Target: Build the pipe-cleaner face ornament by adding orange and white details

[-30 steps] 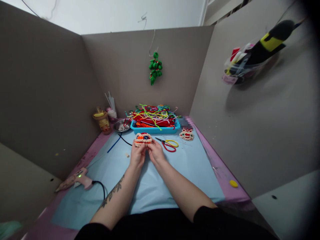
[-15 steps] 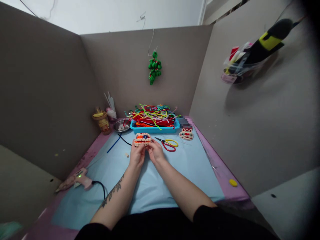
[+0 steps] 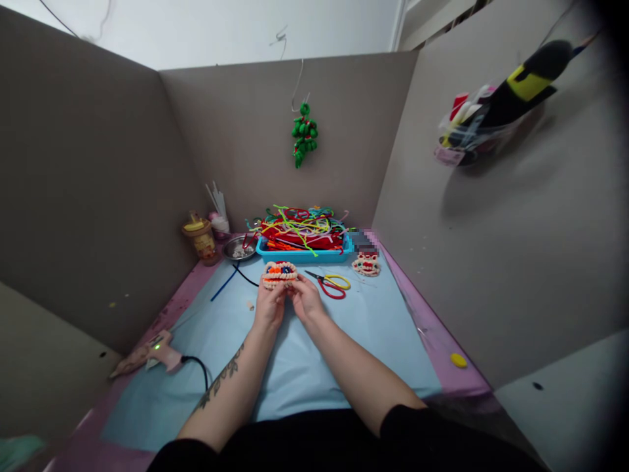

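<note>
Between my two hands is a small fuzzy pipe-cleaner face [image 3: 280,274], cream with orange and blue parts. My left hand [image 3: 269,303] is closed on its lower left side, thumb on the front. The fingers of my right hand [image 3: 304,297] pinch its lower right edge. Scissors [image 3: 332,283] with one red and one yellow handle lie just right of my right hand, blades towards the face. A similar cream-and-red pipe-cleaner face [image 3: 366,264] lies farther right. Left of my hands are a blue pipe cleaner [image 3: 224,284] and a small beige scrap [image 3: 250,305].
A blue tray [image 3: 304,256] heaped with colourful pipe cleaners stands at the back, beside a metal bowl [image 3: 239,248] and a lidded cup [image 3: 200,239]. A glue gun [image 3: 160,351] lies at left, its cord trailing. A green ornament [image 3: 304,134] hangs on the back panel.
The pipe-cleaner face has shifted very slightly and tilted a little in my hands. Both hands keep their hold; nothing else on the table has moved.
</note>
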The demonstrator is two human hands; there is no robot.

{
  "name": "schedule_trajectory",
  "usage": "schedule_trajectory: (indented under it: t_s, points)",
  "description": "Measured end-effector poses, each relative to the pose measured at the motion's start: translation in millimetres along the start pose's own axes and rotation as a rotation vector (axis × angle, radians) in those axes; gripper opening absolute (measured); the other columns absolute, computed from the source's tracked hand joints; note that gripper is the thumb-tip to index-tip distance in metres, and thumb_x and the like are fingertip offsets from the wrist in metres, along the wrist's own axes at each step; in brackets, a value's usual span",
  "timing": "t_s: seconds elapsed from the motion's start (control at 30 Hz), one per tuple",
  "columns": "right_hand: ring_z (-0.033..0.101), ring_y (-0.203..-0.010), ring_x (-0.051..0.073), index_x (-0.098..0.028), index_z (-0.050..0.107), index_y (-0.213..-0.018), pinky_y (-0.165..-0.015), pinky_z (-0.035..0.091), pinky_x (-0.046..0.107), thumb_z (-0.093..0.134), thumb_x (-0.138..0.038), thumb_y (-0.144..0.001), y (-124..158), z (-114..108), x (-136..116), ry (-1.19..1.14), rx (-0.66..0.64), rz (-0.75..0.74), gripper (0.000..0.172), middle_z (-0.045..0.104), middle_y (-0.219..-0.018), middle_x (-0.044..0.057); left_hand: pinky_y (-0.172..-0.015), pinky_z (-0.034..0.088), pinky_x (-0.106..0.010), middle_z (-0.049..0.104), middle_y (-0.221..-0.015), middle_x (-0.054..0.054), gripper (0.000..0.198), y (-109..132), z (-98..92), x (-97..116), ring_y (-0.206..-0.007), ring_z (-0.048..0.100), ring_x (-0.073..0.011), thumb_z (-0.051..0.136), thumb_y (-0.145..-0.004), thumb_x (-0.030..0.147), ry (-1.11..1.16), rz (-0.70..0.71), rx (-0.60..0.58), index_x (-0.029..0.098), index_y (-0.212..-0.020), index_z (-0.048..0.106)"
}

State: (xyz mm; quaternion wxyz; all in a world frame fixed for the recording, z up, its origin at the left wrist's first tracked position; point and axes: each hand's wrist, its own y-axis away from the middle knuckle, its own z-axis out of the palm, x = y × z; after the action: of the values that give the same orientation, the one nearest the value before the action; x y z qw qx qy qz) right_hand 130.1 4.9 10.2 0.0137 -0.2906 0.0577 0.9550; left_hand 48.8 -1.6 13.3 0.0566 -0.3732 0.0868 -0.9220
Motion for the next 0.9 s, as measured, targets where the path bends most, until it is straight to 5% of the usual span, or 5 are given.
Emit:
schedule_trajectory:
  t_s: [0.37, 0.7, 0.9]
  points:
    - [0.067, -0.07, 0.014, -0.016, 0.063, -0.088, -0.068, 0.053, 0.025, 0.068, -0.008, -0.059, -2, -3, -3, -0.079, -0.106, 0.07, 0.03, 0.072, -0.078, 0.0, -0.098, 0.043, -0.031, 0.062, -0.122, -0.008, 0.064, 4, 1.0, 4, -0.106, 0.062, -0.0186, 0.078, -0.068, 0.014, -0.017, -0.002, -0.069, 0.025, -0.125, 0.05]
    - [0.068, -0.069, 0.013, -0.015, 0.066, -0.085, -0.065, 0.055, 0.022, 0.064, 0.0, -0.061, -1, 0, -12, -0.136, -0.08, 0.088, 0.028, 0.073, -0.077, 0.002, -0.088, 0.047, -0.027, 0.068, -0.103, -0.003, 0.078, 1, -10.3, 5, -0.091, 0.065, -0.0134, 0.077, -0.068, 0.013, -0.008, -0.093, 0.127, 0.028, -0.134, 0.04]
    - [0.069, -0.071, 0.014, -0.015, 0.066, -0.087, -0.067, 0.056, 0.023, 0.063, -0.001, -0.062, -1, -2, -9, -0.125, -0.1, 0.085, 0.03, 0.073, -0.079, 0.002, -0.089, 0.046, -0.025, 0.067, -0.11, -0.006, 0.075, 1, -8.1, 5, -0.097, 0.065, -0.0148, 0.079, -0.066, 0.014, -0.004, -0.076, 0.128, 0.026, -0.131, 0.044]
